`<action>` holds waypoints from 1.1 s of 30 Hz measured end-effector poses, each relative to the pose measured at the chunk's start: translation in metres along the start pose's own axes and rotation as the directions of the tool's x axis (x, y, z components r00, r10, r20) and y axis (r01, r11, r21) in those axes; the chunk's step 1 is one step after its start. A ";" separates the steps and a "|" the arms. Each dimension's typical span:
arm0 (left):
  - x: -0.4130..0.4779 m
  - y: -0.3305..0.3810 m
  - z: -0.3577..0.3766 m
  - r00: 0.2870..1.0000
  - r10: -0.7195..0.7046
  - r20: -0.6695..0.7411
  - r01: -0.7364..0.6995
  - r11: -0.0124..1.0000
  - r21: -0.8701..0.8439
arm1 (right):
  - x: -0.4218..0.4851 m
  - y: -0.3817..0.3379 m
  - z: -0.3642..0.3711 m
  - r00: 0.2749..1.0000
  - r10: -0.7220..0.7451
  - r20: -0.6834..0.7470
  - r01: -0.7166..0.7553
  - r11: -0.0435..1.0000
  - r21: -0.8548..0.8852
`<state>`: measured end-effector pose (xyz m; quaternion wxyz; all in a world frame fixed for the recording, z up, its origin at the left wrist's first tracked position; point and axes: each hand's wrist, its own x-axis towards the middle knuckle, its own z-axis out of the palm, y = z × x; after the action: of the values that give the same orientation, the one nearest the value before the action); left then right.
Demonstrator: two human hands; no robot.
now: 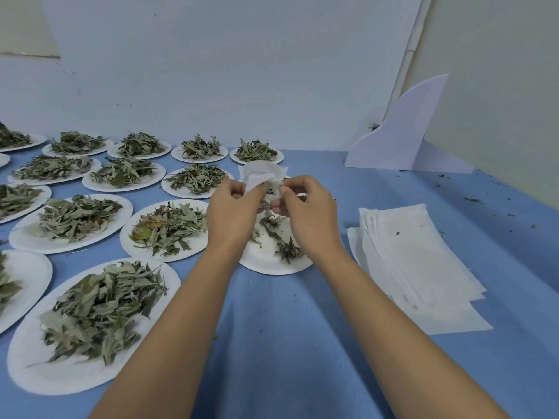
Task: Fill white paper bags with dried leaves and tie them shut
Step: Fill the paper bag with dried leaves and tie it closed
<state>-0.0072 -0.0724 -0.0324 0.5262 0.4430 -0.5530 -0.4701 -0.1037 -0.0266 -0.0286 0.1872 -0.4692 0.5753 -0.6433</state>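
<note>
A crumpled white paper bag is held up over a plate that has only a few dried leaves on it. Many more plates at the left hold big heaps of them. Flat bags lie stacked at the right on the blue desk, near a white wall. The left hand and right hand meet at the bag, and each grip pinches it with curled fingers.
</note>
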 end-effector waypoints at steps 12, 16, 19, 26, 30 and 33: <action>-0.005 -0.006 -0.001 0.995 0.010 0.103 -0.013 0.999 0.031 | 0.002 0.008 -0.003 1.000 0.013 -0.020 -0.014 0.998 -0.066; -0.004 -0.009 -0.003 0.997 0.082 -0.014 -0.080 0.989 0.123 | -0.001 0.007 -0.004 0.999 -0.042 -0.005 0.041 0.991 -0.124; -0.006 -0.008 -0.003 0.985 0.150 -0.085 -0.131 0.971 0.202 | -0.004 0.006 -0.002 0.994 -0.099 0.035 0.103 0.987 -0.124; -0.005 -0.007 -0.003 0.974 0.188 -0.125 -0.164 0.970 0.180 | -0.008 0.004 0.000 0.978 -0.191 0.089 0.201 0.972 -0.123; -0.004 -0.003 -0.003 0.994 0.085 -0.067 -0.082 0.996 0.041 | -0.004 0.001 -0.008 0.998 0.009 0.064 -0.001 0.992 -0.127; -0.002 -0.002 -0.006 0.999 0.023 -0.046 -0.025 0.999 -0.038 | 0.003 -0.003 -0.023 0.969 0.200 0.144 -0.116 0.886 -0.450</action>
<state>-0.0007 -0.0715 -0.0349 0.5527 0.4367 -0.5371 -0.4641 -0.1230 -0.0147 -0.0220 0.1816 -0.5087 0.7214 -0.4333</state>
